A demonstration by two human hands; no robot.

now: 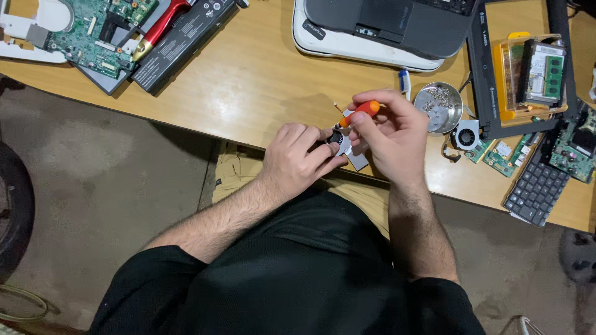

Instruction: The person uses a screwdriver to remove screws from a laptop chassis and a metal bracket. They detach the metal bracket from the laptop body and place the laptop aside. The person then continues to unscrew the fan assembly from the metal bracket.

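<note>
One wooden tabletop (261,80). One grey-and-white opened laptop body (379,28). One black laptop battery (183,40). Two hands: left hand (298,158) clenched around one small grey cooling-fan part (347,149), held over the tabletop's near edge; right hand (388,133) grasping one orange-handled screwdriver (360,111), tip at the part. One round metal dish of screws (437,107).
</note>
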